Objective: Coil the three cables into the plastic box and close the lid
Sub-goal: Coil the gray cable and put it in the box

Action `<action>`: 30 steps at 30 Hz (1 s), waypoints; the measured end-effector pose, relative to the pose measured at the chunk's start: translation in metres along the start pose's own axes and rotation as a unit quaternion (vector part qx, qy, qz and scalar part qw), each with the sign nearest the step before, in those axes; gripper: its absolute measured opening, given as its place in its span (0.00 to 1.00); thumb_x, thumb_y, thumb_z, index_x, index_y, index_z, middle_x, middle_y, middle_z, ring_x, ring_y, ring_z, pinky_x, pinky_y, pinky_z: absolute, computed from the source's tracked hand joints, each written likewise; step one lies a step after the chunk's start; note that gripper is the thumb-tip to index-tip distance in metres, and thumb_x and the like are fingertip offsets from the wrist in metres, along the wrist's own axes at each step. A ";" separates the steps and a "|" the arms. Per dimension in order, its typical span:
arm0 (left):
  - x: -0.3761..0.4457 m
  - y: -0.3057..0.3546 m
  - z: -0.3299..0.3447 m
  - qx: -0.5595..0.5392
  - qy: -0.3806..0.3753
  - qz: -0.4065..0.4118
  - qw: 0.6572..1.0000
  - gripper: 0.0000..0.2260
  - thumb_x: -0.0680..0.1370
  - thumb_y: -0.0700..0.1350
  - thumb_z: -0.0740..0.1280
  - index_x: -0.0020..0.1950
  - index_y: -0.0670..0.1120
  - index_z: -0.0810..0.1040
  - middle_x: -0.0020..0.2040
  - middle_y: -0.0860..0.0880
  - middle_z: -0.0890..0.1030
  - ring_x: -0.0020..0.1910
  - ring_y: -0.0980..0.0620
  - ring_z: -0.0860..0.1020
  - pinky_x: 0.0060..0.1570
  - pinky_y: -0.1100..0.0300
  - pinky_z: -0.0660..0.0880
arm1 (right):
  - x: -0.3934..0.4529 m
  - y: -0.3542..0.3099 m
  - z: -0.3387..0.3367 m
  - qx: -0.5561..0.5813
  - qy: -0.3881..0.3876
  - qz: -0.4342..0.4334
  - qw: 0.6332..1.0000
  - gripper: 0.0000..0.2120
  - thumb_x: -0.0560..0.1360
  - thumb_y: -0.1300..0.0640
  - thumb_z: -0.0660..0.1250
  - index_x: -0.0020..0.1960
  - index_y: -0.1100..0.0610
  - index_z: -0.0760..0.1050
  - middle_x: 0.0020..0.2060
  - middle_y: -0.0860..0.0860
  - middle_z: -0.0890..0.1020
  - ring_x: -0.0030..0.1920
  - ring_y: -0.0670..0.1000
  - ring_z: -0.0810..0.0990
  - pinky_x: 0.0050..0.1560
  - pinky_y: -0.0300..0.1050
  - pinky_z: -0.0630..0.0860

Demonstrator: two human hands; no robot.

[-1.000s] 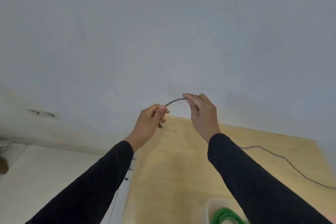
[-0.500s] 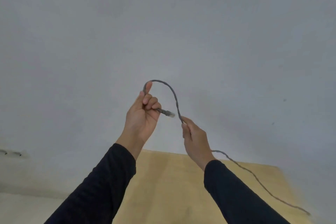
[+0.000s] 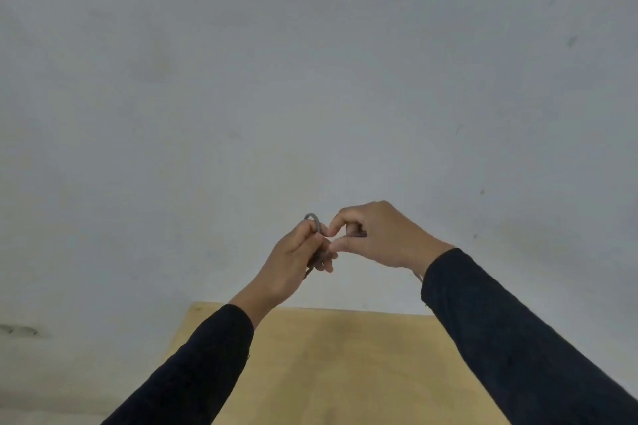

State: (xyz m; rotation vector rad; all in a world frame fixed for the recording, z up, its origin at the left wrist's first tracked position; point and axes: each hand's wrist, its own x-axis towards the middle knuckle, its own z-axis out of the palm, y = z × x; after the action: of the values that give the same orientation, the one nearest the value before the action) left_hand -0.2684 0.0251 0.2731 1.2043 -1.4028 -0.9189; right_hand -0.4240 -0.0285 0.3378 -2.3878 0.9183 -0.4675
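Left hand: the left hand (image 3: 296, 259) is curling its fingers round the grey cable (image 3: 315, 220), raised above the far edge of the wooden table (image 3: 345, 366). A small arch of cable is sticking up past the knuckles, and a strand is running down through the palm.
Right hand: the right hand (image 3: 376, 235) is pinching a short stretch of the same cable between thumb and forefinger, its fingertips touching the left hand's, also above the table's far edge.
Why held so: judging by the task, the left hand is serving as the anchor that keeps the loops gathered, while the right is feeding the next turn onto it; holding both up off the table is likely letting the free length hang without snagging.
Cable's remainder: it is passing behind the right wrist and out of sight, so how much is left uncoiled cannot be told.
Box and other cables: not in view here.
Surroundings: a plain grey wall (image 3: 310, 79) is rising behind the table; dark sleeves (image 3: 518, 338) are covering both forearms above it.
In the way: nothing visible is lying between the hands and the table; the sleeves are hiding part of its near surface.
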 end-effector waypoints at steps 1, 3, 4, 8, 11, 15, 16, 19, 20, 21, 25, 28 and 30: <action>-0.001 0.004 -0.001 -0.007 -0.019 0.002 1.000 0.11 0.81 0.37 0.53 0.43 0.43 0.71 0.33 0.48 0.76 0.31 0.53 0.72 0.35 0.65 0.71 | 0.000 -0.004 -0.011 0.006 -0.025 0.007 1.000 0.05 0.71 0.53 0.71 0.46 0.51 0.79 0.28 0.45 0.73 0.27 0.41 0.68 0.31 0.32 0.65; -0.001 0.010 -0.007 -0.029 -0.025 -0.001 0.999 0.11 0.81 0.36 0.52 0.46 0.41 0.73 0.31 0.48 0.70 0.28 0.55 0.67 0.31 0.68 0.66 | -0.002 -0.010 -0.031 0.020 -0.063 0.013 0.998 0.05 0.70 0.53 0.71 0.46 0.50 0.80 0.30 0.46 0.75 0.27 0.40 0.69 0.32 0.31 0.66; -0.002 0.013 -0.013 -0.036 -0.018 -0.003 0.999 0.12 0.81 0.37 0.52 0.47 0.41 0.75 0.30 0.48 0.67 0.27 0.55 0.64 0.29 0.68 0.63 | -0.004 -0.012 -0.040 0.031 -0.064 0.012 0.997 0.04 0.71 0.54 0.71 0.46 0.49 0.80 0.32 0.49 0.77 0.29 0.41 0.71 0.34 0.32 0.67; -0.007 0.016 -0.030 -0.053 -0.045 0.003 0.998 0.17 0.79 0.47 0.52 0.46 0.45 0.80 0.28 0.53 0.62 0.28 0.53 0.58 0.31 0.60 0.56 | -0.005 -0.014 -0.062 0.106 0.067 -0.013 0.992 0.03 0.71 0.58 0.70 0.43 0.52 0.82 0.40 0.50 0.85 0.42 0.44 0.80 0.47 0.34 0.73; -0.013 0.033 -0.019 -0.205 -0.102 0.025 0.973 0.19 0.78 0.51 0.52 0.47 0.46 0.82 0.26 0.55 0.60 0.25 0.57 0.58 0.28 0.65 0.58 | 0.011 -0.017 -0.052 0.145 0.196 -0.037 0.969 0.03 0.72 0.57 0.70 0.41 0.50 0.82 0.38 0.45 0.84 0.40 0.40 0.80 0.44 0.28 0.74; -0.004 0.068 -0.016 -0.375 -0.077 0.081 0.920 0.19 0.81 0.51 0.51 0.56 0.45 0.79 0.27 0.54 0.57 0.24 0.59 0.59 0.27 0.67 0.59 | 0.027 -0.011 -0.013 0.108 0.280 -0.022 0.954 0.09 0.76 0.54 0.63 0.40 0.45 0.79 0.28 0.43 0.76 0.28 0.38 0.72 0.32 0.29 0.67; 0.001 0.076 -0.021 -0.394 -0.055 0.097 0.912 0.19 0.81 0.50 0.50 0.59 0.45 0.77 0.27 0.54 0.60 0.25 0.58 0.60 0.28 0.67 0.61 | 0.027 -0.010 0.001 0.082 0.275 -0.014 0.958 0.10 0.77 0.54 0.61 0.43 0.46 0.79 0.27 0.42 0.74 0.27 0.38 0.72 0.32 0.30 0.66; 0.018 0.091 -0.041 -0.387 0.034 0.139 0.911 0.16 0.83 0.46 0.48 0.63 0.46 0.72 0.27 0.56 0.68 0.26 0.58 0.64 0.33 0.67 0.64 | 0.018 -0.012 0.041 0.033 0.180 0.001 0.983 0.12 0.79 0.52 0.57 0.55 0.54 0.77 0.33 0.43 0.78 0.29 0.38 0.71 0.34 0.34 0.69; 0.023 0.093 -0.049 -0.358 0.062 0.148 0.920 0.16 0.83 0.46 0.47 0.63 0.48 0.71 0.28 0.56 0.70 0.27 0.59 0.66 0.35 0.67 0.65 | 0.013 -0.014 0.049 0.023 0.127 0.003 0.992 0.13 0.79 0.52 0.56 0.58 0.54 0.76 0.37 0.45 0.80 0.30 0.38 0.70 0.34 0.35 0.70; 0.028 0.092 -0.056 -0.318 0.085 0.150 0.932 0.15 0.83 0.47 0.47 0.64 0.49 0.70 0.29 0.57 0.72 0.28 0.59 0.68 0.38 0.67 0.66 | 0.009 -0.018 0.054 0.009 0.075 0.005 0.997 0.13 0.80 0.52 0.56 0.60 0.54 0.74 0.38 0.45 0.79 0.30 0.38 0.69 0.34 0.33 0.69; 0.033 0.066 -0.064 -0.106 0.117 0.124 0.980 0.14 0.83 0.50 0.49 0.66 0.55 0.68 0.34 0.58 0.77 0.35 0.59 0.73 0.48 0.63 0.69 | 0.002 -0.042 0.046 -0.050 -0.024 -0.027 0.998 0.13 0.80 0.54 0.54 0.57 0.57 0.75 0.39 0.48 0.79 0.36 0.48 0.76 0.40 0.41 0.73; 0.027 0.048 -0.051 -0.037 0.102 0.110 0.988 0.14 0.83 0.49 0.50 0.65 0.58 0.68 0.36 0.57 0.78 0.36 0.58 0.75 0.47 0.63 0.72 | 0.001 -0.050 0.027 -0.086 -0.030 -0.059 0.994 0.13 0.80 0.54 0.55 0.50 0.60 0.76 0.33 0.47 0.75 0.33 0.49 0.73 0.37 0.42 0.69; 0.021 0.042 -0.042 -0.026 0.070 0.093 0.993 0.14 0.83 0.50 0.51 0.66 0.58 0.68 0.36 0.57 0.79 0.36 0.58 0.75 0.43 0.66 0.72 | 0.001 -0.051 0.012 -0.074 -0.009 -0.058 0.996 0.11 0.79 0.55 0.58 0.46 0.58 0.77 0.29 0.44 0.72 0.28 0.44 0.69 0.32 0.37 0.65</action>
State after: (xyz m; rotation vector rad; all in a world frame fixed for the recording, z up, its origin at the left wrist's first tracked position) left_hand -0.2352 0.0164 0.3258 1.0587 -1.3458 -0.7234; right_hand -0.3913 0.0072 0.3590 -2.5865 0.8358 -0.4326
